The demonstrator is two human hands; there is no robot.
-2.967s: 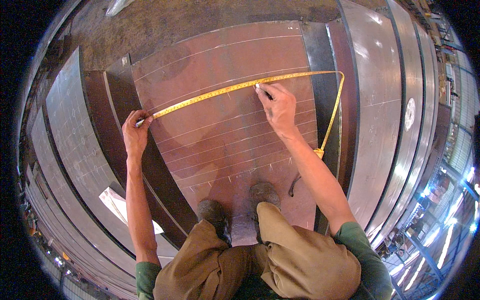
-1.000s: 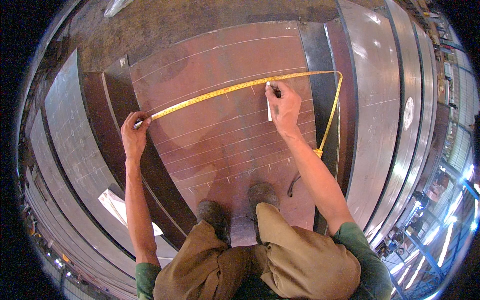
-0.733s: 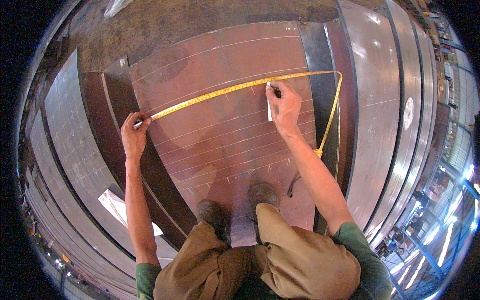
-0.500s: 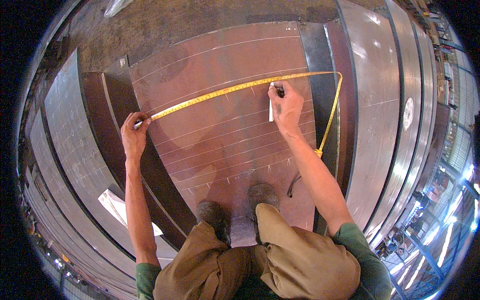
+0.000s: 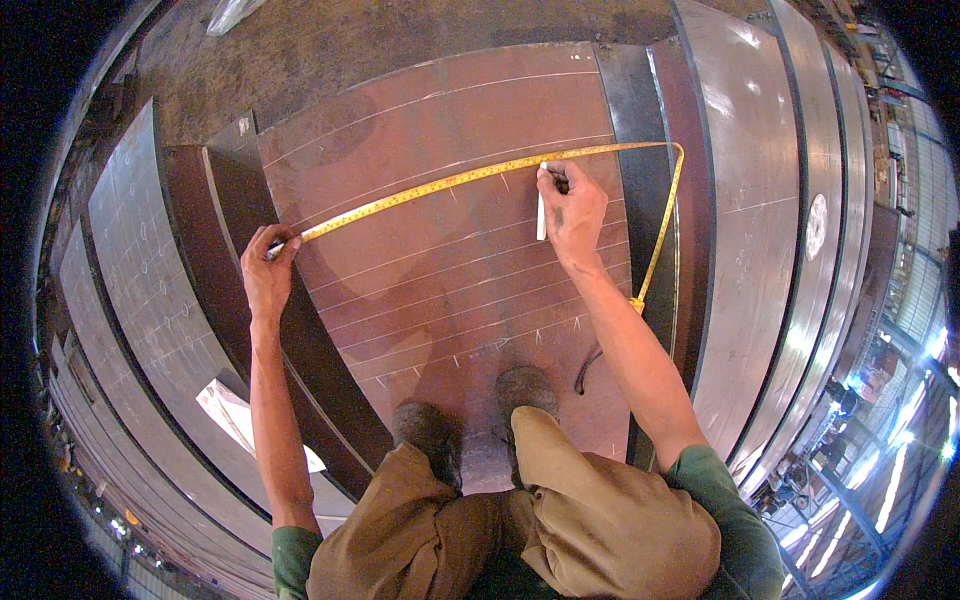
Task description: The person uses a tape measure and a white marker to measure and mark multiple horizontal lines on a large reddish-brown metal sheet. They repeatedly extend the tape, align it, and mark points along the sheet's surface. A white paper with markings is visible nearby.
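A yellow measuring tape (image 5: 440, 183) stretches across a reddish-brown steel plate (image 5: 400, 270) scribed with several white lines and short tick marks. My left hand (image 5: 268, 272) pinches the tape's end at the plate's left edge. In my right hand (image 5: 574, 212) is a white chalk stick (image 5: 542, 217), its upper tip touching or just below the tape's near edge. Beyond that hand the tape runs on past the plate's right edge, bends sharply and comes back down to its yellow case (image 5: 637, 304), which is partly hidden by my right forearm.
Grey steel plates (image 5: 750, 220) stand in rows to the right, with more grey plates (image 5: 150, 250) to the left. A white sheet (image 5: 228, 412) lies beside my left forearm. My boots (image 5: 526, 388) rest on the brown plate. Brown ground (image 5: 370, 50) stretches beyond it.
Almost nothing differs. The chalk and my right hand have shifted very slightly; the tape and my left hand keep their places.
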